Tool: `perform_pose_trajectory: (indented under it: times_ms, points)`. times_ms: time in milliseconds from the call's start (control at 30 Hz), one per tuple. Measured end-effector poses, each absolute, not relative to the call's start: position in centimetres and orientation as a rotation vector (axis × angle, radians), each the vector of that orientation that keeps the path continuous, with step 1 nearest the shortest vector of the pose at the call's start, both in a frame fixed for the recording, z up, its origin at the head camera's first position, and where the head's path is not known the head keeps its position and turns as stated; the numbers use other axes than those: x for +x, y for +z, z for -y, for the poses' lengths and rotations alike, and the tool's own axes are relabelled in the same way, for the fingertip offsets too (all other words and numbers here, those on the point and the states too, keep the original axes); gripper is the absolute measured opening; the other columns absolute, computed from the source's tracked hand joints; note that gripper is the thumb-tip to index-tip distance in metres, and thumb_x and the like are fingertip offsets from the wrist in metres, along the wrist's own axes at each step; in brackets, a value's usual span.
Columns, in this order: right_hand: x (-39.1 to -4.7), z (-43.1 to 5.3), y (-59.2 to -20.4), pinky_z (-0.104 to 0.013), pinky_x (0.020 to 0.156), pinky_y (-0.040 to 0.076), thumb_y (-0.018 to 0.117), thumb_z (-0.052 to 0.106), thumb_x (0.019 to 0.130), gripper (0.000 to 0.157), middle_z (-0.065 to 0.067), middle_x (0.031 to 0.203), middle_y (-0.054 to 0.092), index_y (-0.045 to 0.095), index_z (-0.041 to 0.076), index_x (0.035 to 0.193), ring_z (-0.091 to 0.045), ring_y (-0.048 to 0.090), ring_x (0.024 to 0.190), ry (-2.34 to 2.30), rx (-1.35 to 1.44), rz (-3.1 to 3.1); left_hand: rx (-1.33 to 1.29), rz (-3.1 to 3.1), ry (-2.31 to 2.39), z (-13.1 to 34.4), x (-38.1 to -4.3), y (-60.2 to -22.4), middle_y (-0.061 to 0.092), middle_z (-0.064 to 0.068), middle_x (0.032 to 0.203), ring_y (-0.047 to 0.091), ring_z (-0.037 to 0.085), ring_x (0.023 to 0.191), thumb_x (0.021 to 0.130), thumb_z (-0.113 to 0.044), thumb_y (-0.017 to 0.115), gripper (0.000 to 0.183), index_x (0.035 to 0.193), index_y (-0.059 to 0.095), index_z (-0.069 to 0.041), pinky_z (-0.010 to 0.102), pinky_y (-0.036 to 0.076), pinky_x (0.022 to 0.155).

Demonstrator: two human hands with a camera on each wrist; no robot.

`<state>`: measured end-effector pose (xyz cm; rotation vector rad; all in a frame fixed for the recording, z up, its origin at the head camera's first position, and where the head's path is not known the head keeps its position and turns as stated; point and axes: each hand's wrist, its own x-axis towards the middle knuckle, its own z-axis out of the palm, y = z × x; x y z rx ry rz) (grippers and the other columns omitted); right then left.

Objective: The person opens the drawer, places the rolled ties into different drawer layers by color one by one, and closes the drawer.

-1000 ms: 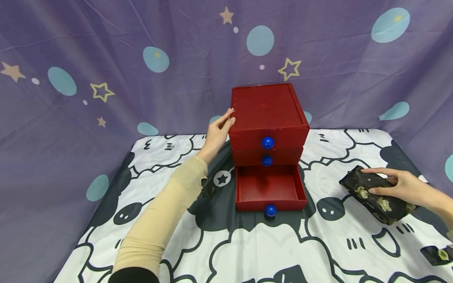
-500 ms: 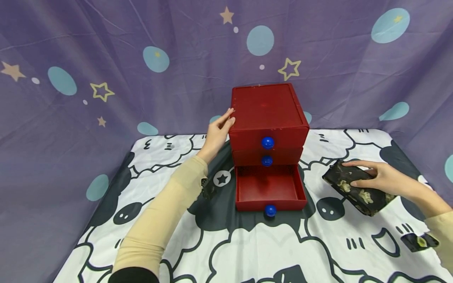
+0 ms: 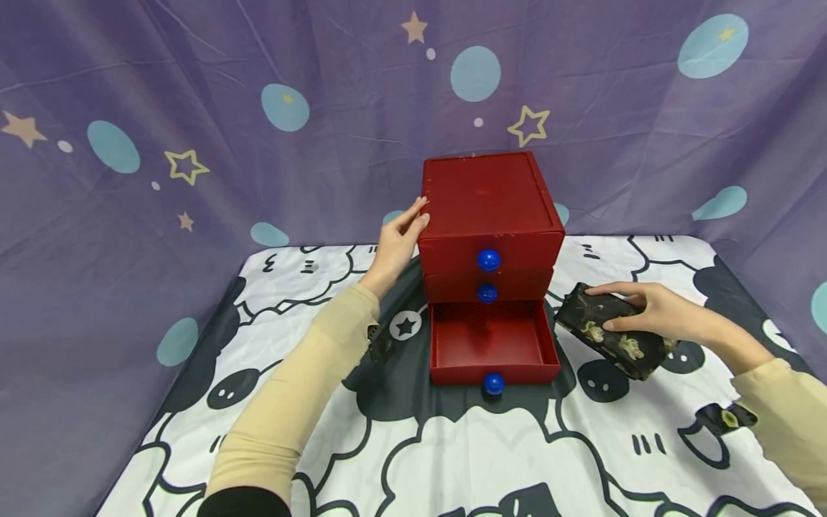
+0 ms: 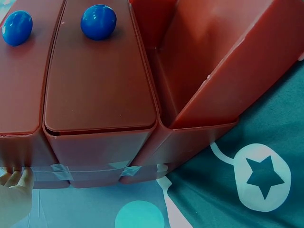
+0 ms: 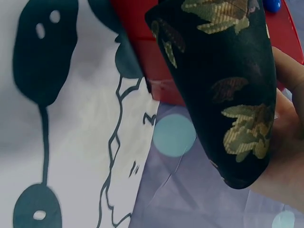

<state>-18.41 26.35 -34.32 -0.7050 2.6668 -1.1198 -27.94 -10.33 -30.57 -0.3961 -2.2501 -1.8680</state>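
A red cabinet [image 3: 484,197] of three stacked drawers with blue knobs stands on the cloth. Its bottom drawer [image 3: 494,343] is pulled out and bare inside; the upper two are closed. My left hand [image 3: 394,248] rests against the upper left side of the cabinet, fingers straight; the left wrist view shows only its fingertips [image 4: 14,177] at the side wall. In my right hand [image 3: 665,312] is a black pouch [image 3: 597,316] with gold flowers, gripped between thumb and fingers. The pouch hangs tilted above the cloth, just right of the open drawer. In the right wrist view the pouch [image 5: 223,71] hides part of the cabinet.
A white cloth [image 3: 478,459] with dark cartoon figures covers the table. Behind the cabinet hangs a purple curtain [image 3: 362,86] with stars and blue dots. The drawer's blue knob [image 3: 494,384] juts toward the front.
My right hand has carried the black pouch leftward and slightly up in the head view, toward the cabinet. The left hand and the drawers have stayed still.
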Motion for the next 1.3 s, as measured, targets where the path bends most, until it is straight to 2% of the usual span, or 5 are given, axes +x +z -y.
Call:
perform_pose_trajectory:
  times_ms: [233, 500, 800, 1167, 1300]
  points:
    - [-19.5, -24.6, -34.1, -0.023, 0.057, 0.049, 0.069, 0.014, 0.076, 0.049, -0.011, 0.093, 0.063, 0.051, 0.008, 0.122, -0.007, 0.058, 0.071, -1.183, -0.828, -2.573, -0.409, 2.232, -1.866, 10.3, -27.9, -30.5, 0.04, 0.004, 0.136, 0.037, 0.007, 0.123, 0.09, -0.017, 0.052, 0.039, 0.128, 0.049, -0.01, 0.016, 0.031, 0.098]
    - [-20.4, -22.6, -33.8, -0.02, 0.069, 0.048, 0.069, 0.016, 0.077, 0.049, -0.014, 0.112, 0.057, 0.052, 0.005, 0.122, -0.006, 0.057, 0.085, -1.178, -0.928, -2.516, -0.403, 2.234, -1.861, 10.2, -27.8, -30.4, 0.04, 0.004, 0.135, 0.037, 0.008, 0.123, 0.09, -0.016, 0.052, 0.038, 0.128, 0.049, -0.01, 0.015, 0.031, 0.098]
    - [-21.3, -20.9, -34.0, -0.022, 0.072, 0.05, 0.067, 0.013, 0.078, 0.051, -0.018, 0.109, 0.058, 0.049, -0.001, 0.123, -0.009, 0.058, 0.087, -1.171, -0.999, -2.392, -0.409, 2.238, -1.861, 10.2, -27.8, -30.4, 0.04, 0.003, 0.136, 0.036, 0.008, 0.124, 0.09, -0.017, 0.052, 0.039, 0.128, 0.049, -0.01, 0.015, 0.03, 0.099]
    - [-21.9, -18.8, -34.0, -0.018, 0.086, 0.043, 0.068, 0.016, 0.078, 0.05, -0.016, 0.121, 0.052, 0.051, 0.003, 0.123, -0.022, 0.051, 0.106, -1.108, -1.097, -2.416, -0.394, 2.244, -1.848, 10.2, -27.8, -30.5, 0.04, 0.002, 0.135, 0.036, 0.008, 0.123, 0.09, -0.017, 0.052, 0.038, 0.127, 0.049, -0.011, 0.015, 0.03, 0.099]
    - [-21.9, -18.1, -33.8, -0.024, 0.09, 0.043, 0.068, 0.017, 0.077, 0.05, -0.013, 0.123, 0.052, 0.052, 0.006, 0.123, -0.024, 0.049, 0.109, -1.071, -1.09, -2.418, -0.388, 2.247, -1.849, 10.2, -27.8, -30.5, 0.04, 0.002, 0.136, 0.036, 0.008, 0.124, 0.09, -0.018, 0.052, 0.039, 0.128, 0.049, -0.011, 0.015, 0.03, 0.099]
